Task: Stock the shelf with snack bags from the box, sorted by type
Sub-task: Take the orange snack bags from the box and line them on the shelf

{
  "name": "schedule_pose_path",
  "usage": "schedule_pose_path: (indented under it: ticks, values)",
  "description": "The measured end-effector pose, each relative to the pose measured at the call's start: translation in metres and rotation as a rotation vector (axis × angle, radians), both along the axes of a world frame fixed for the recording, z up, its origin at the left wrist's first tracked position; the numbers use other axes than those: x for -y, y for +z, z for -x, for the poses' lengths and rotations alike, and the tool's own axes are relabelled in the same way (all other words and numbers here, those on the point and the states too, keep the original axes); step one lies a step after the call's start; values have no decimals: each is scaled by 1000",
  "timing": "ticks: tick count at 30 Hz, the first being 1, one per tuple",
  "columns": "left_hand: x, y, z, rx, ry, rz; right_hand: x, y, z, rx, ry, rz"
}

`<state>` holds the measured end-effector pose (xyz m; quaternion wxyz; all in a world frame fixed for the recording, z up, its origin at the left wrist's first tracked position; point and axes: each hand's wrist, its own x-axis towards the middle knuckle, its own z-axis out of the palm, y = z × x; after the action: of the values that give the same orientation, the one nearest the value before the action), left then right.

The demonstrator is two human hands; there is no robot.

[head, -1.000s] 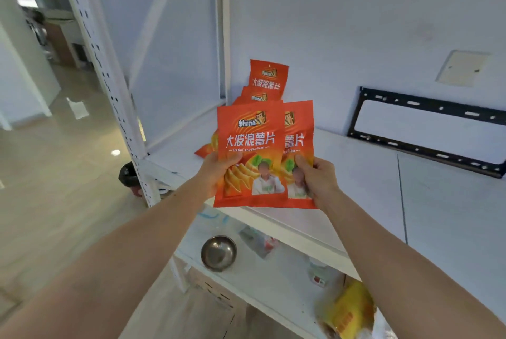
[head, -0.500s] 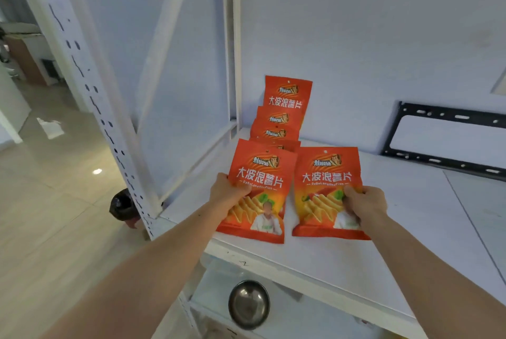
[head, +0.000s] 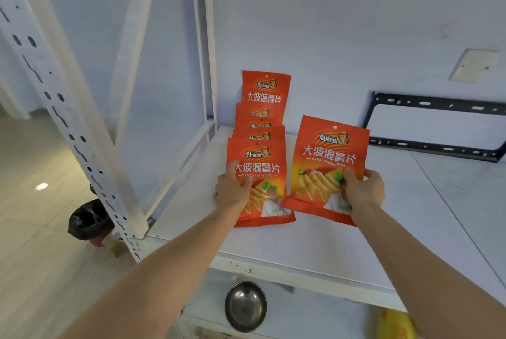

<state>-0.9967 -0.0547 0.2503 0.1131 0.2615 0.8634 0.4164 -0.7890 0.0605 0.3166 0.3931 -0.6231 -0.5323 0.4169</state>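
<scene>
Gripping one orange snack bag (head: 257, 174) in my left hand (head: 232, 191) and another bag (head: 328, 163) in my right hand (head: 361, 191), I judge them light, crinkly and slippery, best pinched by their lower edges.

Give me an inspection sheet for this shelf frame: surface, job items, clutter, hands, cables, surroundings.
Surface: white shelf, top level, against a pale wall.
Job's things: row of orange bags overlapping front to back by the rear post; left bag at its front; right bag beside it, starting a second row.
Clutter: black bracket at the wall.
Hands: left hand grips the left bag; right hand grips the right bag.
Cables: nothing seen.
Surroundings: metal bowl and yellow bag on the lower level; tiled floor.
</scene>
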Motion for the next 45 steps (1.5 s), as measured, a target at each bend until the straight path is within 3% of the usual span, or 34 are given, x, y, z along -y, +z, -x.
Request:
schedule_pose_path:
  ticks: [3, 10, 14, 22, 27, 33, 45]
  values:
    - [-10, 3, 1, 4, 2, 44, 2, -3, 3, 7, 115, 26]
    - [-16, -4, 26, 496, -71, -280, 30, -26, 12, -32, 390, 171]
    - [0, 1, 22, 586, -200, -323, 42, -46, 25, 40, 423, 183]
    - [13, 6, 2, 501, -247, -313, 60, -49, 57, 446, 419, 83]
    - [-7, -31, 18, 425, -191, -255, 57, -60, 65, 310, 494, 48]
    - [0, -11, 21, 359, -198, -232, 65, -64, 86, 344, 438, -1]
    - [3, -13, 68, 422, -201, -244, 72, -69, 123, 361, 334, -31]
